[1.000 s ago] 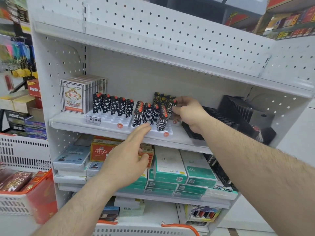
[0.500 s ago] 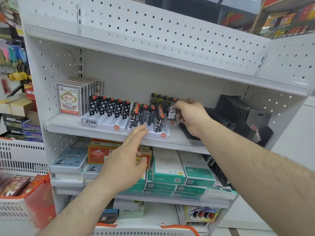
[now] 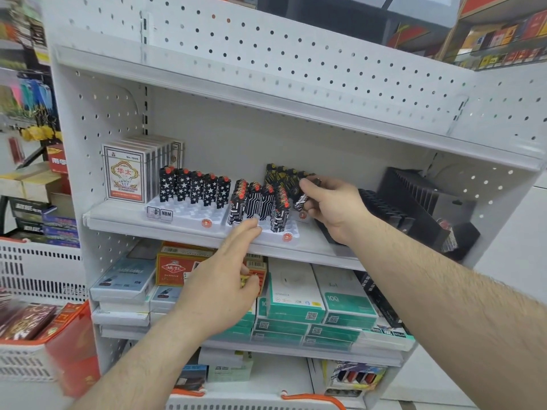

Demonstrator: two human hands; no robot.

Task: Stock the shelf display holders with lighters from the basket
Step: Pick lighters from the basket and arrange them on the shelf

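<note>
Seating a lighter [image 3: 302, 199] pinched in our right hand [image 3: 331, 204] beside the holder [image 3: 266, 232]; left hand [image 3: 219, 291] spread, steadying it; next, press upright.

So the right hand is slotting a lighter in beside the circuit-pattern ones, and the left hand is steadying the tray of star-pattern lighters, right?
Not quite. In the head view the left hand has a fingertip on the front of the white tray holding the circuit-pattern lighters, not the star-pattern lighters. The right hand does hold a lighter there.

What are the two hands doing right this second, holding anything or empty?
Left hand: open, empty, fingertips pressed on the white holder.
Right hand: closed on a patterned lighter, tilted beside the holder.
</note>
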